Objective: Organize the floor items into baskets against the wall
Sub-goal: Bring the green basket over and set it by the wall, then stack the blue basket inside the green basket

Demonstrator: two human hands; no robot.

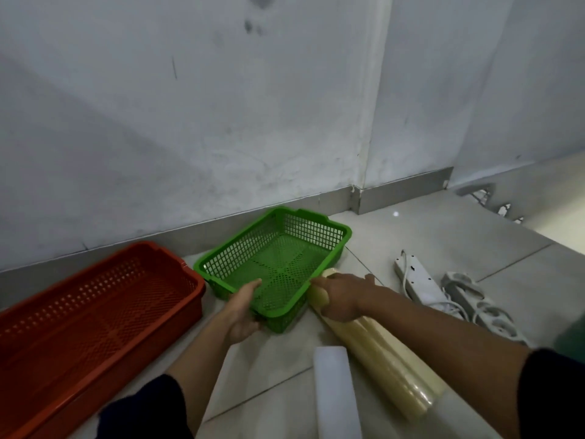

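1. The left hand (242,315) grips the near rim of the green basket (275,264); the light basket may tip.
2. The right hand (340,297) closes around the yellowish rolls (380,353), just right of the basket; they may slip loose.

A green basket (278,261) of perforated plastic sits empty on the floor, near the wall and turned at an angle to it. To its left lies a longer red basket (91,315), also empty. Cream rolls (376,350) lie beside the green one, a white roll (335,394) nearby, white power strips (421,283) further right.
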